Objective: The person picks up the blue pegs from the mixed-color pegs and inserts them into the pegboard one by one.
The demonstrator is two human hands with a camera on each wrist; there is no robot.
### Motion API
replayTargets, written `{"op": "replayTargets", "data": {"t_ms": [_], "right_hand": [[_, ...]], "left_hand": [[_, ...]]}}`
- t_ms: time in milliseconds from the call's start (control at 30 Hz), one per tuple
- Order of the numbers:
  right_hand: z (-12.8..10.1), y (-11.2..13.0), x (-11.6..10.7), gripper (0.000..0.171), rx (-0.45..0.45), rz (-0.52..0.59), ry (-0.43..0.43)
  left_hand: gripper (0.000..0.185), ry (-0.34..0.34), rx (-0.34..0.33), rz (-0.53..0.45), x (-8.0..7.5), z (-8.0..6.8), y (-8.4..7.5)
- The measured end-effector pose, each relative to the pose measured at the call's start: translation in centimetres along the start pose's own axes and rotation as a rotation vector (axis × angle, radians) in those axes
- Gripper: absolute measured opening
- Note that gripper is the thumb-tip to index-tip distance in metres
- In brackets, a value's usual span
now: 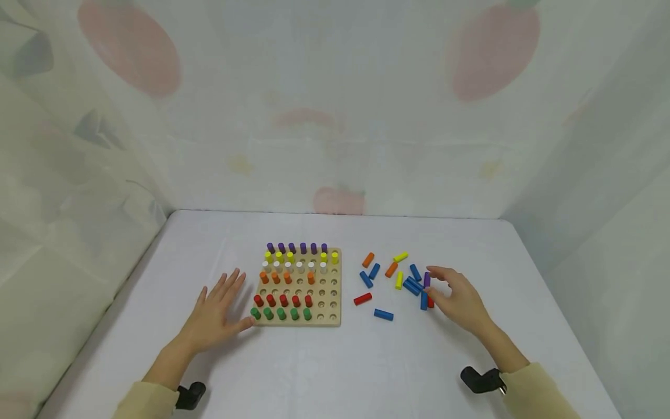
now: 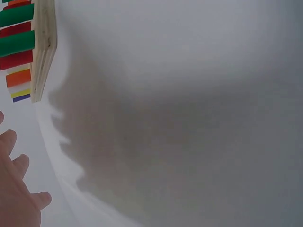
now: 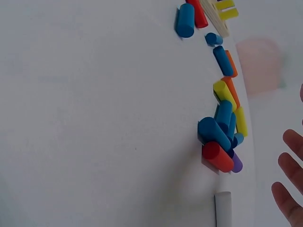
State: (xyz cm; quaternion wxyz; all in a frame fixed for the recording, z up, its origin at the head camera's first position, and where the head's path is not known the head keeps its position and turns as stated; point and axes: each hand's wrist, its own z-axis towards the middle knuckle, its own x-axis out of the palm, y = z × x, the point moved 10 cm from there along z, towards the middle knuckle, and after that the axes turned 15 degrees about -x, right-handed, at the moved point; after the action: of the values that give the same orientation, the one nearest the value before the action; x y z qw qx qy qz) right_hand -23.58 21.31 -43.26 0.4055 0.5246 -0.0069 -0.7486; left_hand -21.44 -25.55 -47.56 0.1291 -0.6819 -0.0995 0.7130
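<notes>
1. The right hand point(image 1: 459, 299) hovers low over the table point(image 1: 335, 372), fingers loosely spread and relaxed, grasping nothing; its fingertips point(image 3: 291, 163) show at the edge of the right wrist view, apart from the pegs.
2. Just off its fingertips lies a purple peg point(image 1: 427, 280), and just under its thumb a red peg point(image 1: 431, 302) beside a blue peg point(image 1: 423, 300). In the right wrist view these sit in a small heap, the red one point(image 3: 218, 156) resting against the blue ones.
3. Beyond the fingertips, further from the palm, more loose pegs point(image 1: 398, 272) lie scattered: blue, yellow and orange. A second red one point(image 1: 362, 299) and a lone blue one point(image 1: 383, 315) lie apart, toward the board.
4. A white peg point(image 3: 223, 208) lies near the heap in the right wrist view, close to the fingers.
5. The left hand point(image 1: 217, 311) lies flat on the table, fingers straight and spread, holding nothing. Its thumb tip is just beside the board's near corner; whether they touch, I cannot tell.
6. The board point(image 1: 335, 317) lies to the thumb side of that hand. Green pegs point(image 1: 281, 313) stand in the row nearest the thumb, then red, orange, white, yellow and purple rows further off.
</notes>
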Motion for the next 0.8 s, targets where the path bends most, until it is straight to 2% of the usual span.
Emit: {"op": "replayTargets", "data": {"t_ms": [300, 567, 800], "right_hand": [[-0.2, 1.9, 1.9, 0.045, -0.064, 0.007, 0.028], [-0.4, 3.2, 3.5, 0.039, -0.084, 0.052, 0.046], [-0.8, 3.2, 5.1, 0.032, -0.006, 0.075, 0.115]], "left_hand": [[0.101, 0.04, 0.005, 0.062, 1.5, -0.4, -0.7], [0.1, 0.061, -0.012, 0.082, 2.5, -0.1, -0.4], [0.1, 0.075, -0.029, 0.073, 3.1, 0.3, -0.3]]}}
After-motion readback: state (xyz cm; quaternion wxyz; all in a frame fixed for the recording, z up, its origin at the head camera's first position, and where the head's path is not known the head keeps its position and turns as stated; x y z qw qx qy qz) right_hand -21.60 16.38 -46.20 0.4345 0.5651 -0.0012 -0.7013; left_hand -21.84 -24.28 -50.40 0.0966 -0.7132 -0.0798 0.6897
